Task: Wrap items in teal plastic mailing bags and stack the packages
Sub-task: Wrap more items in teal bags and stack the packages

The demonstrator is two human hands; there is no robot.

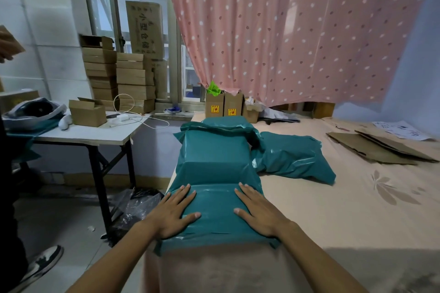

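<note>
Both hands were laid flat, fingers spread and gripping nothing, the left hand [173, 213] and the right hand [258, 211] pressed on the nearest teal plastic mailing package [217, 211]. This package was set at the near left edge of a bed covered in a peach floral sheet [357, 209]. Further wrapped teal packages [215, 150] were lined up touching behind it, with another teal package [295, 157] just beside them to the right.

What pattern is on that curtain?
The curtain is pink with white and darker pink spots, seen in the head view.
</note>
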